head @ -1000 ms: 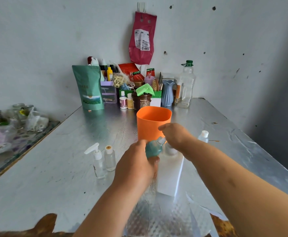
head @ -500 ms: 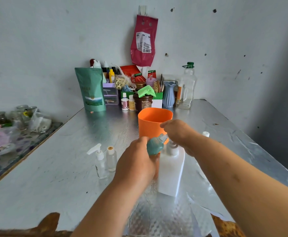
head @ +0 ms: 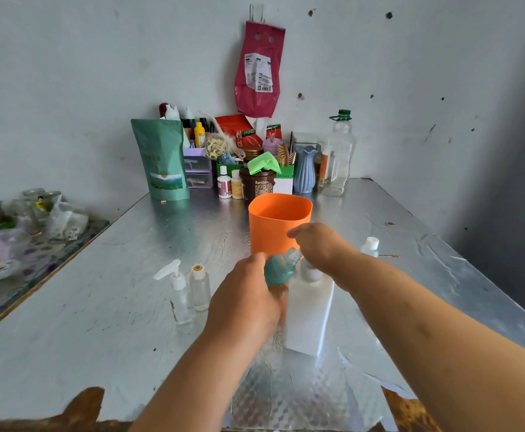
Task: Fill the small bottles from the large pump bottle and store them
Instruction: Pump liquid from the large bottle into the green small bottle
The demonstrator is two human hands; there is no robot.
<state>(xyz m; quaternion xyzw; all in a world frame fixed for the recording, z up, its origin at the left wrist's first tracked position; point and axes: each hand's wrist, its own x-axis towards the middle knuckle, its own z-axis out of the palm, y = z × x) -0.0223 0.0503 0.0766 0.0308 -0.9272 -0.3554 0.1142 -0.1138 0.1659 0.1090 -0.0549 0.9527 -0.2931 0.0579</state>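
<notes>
Holding a small teal round plastic bottle (head: 278,271) at a tilt, the left hand (head: 245,304) has its grip wrapped round the bottle's body, with the neck pointing up and away toward the right hand (head: 320,247). That hand lies over the pump head of the large white square pump bottle (head: 309,316), which stands just right of the left grip. The head itself is hidden, so whether the right grip curls round it or only presses on it cannot be told. The step in hand looks to be pumping liquid into the teal bottle. To do it well, the person would want the narrow neck right under the spout before pressing, short slow strokes, and the white bottle steady so it does not tip. Just beyond both grips stands an orange plastic cup (head: 273,229), likely the store. Left of the left grip wait a small clear bottle with a white pump top (head: 178,294) and a small clear bottle with an orange-ringed top (head: 199,288); right of the right grip stands a small bottle with a white cap (head: 369,247). The tabletop (head: 99,307) is covered in crinkled silver foil, torn at its near edge. Far beyond the grips, against a pale marked wall, crowd a green stand-up pouch (head: 161,163), a blue ribbed vase (head: 305,169) and a tall clear jug with a green cap (head: 337,154), under a hanging red pouch (head: 256,70).
</notes>
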